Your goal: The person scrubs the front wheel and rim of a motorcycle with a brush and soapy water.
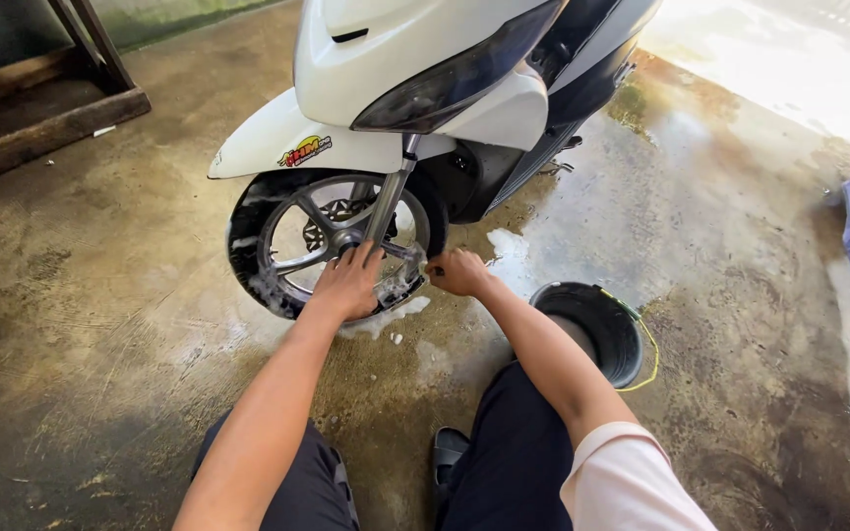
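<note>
Two bare hands are working at the front wheel (332,241) of a white scooter (425,79) standing at the far side of a wet concrete floor (100,295). Suds are clinging to the tyre's near edge and pooling beneath it, so soaping looks well along, while no foam is showing on the bodywork. A black bucket (597,329) is sitting to the right, near the knee. The left hand (349,283) is pressing flat, fingers spread, against the rim and spokes; the right hand (457,272) is curling closed just right of the tyre, around what I cannot tell
</note>
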